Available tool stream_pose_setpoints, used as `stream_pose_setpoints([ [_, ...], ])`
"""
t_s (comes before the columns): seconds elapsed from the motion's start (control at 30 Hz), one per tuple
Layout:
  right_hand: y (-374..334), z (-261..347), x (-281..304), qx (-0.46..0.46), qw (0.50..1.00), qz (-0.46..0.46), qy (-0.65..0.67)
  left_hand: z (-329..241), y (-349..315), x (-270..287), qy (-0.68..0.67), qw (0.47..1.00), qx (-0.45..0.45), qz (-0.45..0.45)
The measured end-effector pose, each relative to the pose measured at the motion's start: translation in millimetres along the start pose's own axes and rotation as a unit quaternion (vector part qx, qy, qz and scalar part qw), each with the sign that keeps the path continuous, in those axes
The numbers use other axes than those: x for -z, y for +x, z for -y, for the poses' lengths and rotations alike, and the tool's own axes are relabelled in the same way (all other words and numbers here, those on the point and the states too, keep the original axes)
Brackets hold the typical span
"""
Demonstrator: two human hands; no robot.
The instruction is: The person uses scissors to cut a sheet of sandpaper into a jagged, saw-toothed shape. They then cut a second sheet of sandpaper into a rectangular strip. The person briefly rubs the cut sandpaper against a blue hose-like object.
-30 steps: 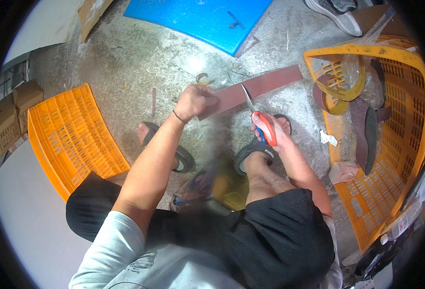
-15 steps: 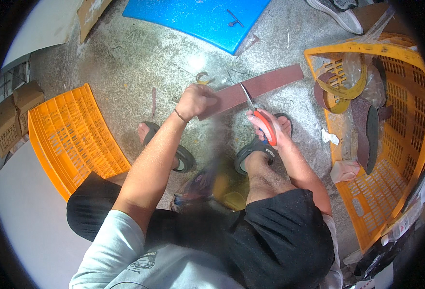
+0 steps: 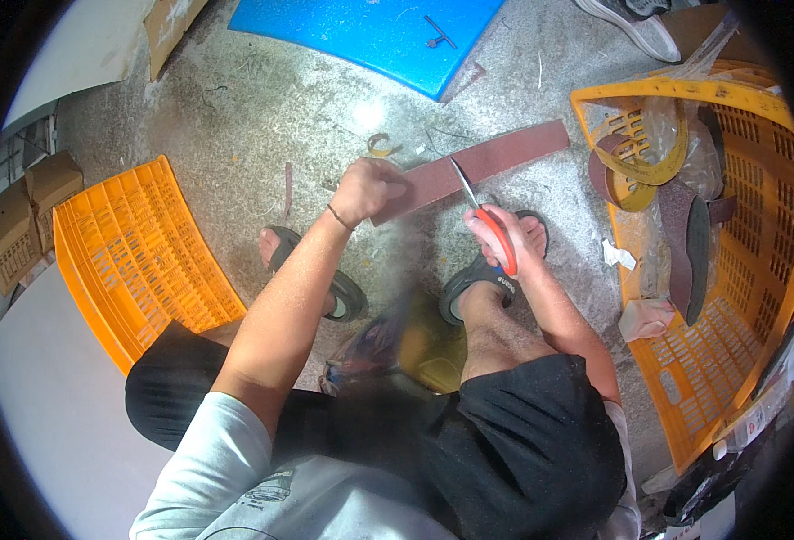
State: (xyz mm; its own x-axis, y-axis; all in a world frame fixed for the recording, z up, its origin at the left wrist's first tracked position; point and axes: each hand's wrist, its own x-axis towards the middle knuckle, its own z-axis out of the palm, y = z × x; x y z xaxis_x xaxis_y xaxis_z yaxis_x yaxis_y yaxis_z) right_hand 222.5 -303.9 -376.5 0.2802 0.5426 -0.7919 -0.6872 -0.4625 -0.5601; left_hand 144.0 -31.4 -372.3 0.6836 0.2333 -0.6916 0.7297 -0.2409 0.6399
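Note:
A long reddish-brown strip of sandpaper (image 3: 514, 155) slants up to the right above the concrete floor. My left hand (image 3: 370, 191) is closed on its left end, the thumb lying over the strip. In my right hand (image 3: 497, 241) is a pair of scissors (image 3: 496, 227) with red-orange handles, gripped with the fingers around them. The scissor blades lie across the middle of the strip, their tip at its far edge. The lower blade is hidden, so I cannot tell whether it is under the strip.
Yellow plastic crates stand left (image 3: 149, 256) and right (image 3: 748, 198); the right one holds curled abrasive strips (image 3: 685, 243) and clear plastic. A blue board (image 3: 370, 36) with a chuck key (image 3: 441, 32) lies at the far side. Thin offcuts (image 3: 289, 187) and sandalled feet (image 3: 527, 236) are on the floor.
Almost nothing differs. The strip, both hands and the scissors have shifted very slightly to the right in the picture, and my grips are the same.

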Motion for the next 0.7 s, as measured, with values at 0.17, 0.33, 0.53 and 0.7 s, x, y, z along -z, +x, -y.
stream_pose_setpoints([
  [0.17,-2.9,3.2,0.6,0.006,0.998,-0.014,-0.057,4.0,0.6,-1.4,-0.013,1.0,0.01,0.003],
  [0.33,-5.0,1.7,0.0,0.031,0.997,-0.019,-0.073,9.8,1.5,-0.1,-0.091,0.995,0.023,0.04],
  [0.53,7.7,0.2,-5.4,-0.005,0.997,0.024,0.069,9.8,0.2,1.8,-0.129,0.989,0.03,0.071],
  [0.7,8.8,2.4,-4.8,-0.052,0.994,0.045,0.085,12.1,-0.1,2.1,-0.103,0.992,0.017,0.065],
])
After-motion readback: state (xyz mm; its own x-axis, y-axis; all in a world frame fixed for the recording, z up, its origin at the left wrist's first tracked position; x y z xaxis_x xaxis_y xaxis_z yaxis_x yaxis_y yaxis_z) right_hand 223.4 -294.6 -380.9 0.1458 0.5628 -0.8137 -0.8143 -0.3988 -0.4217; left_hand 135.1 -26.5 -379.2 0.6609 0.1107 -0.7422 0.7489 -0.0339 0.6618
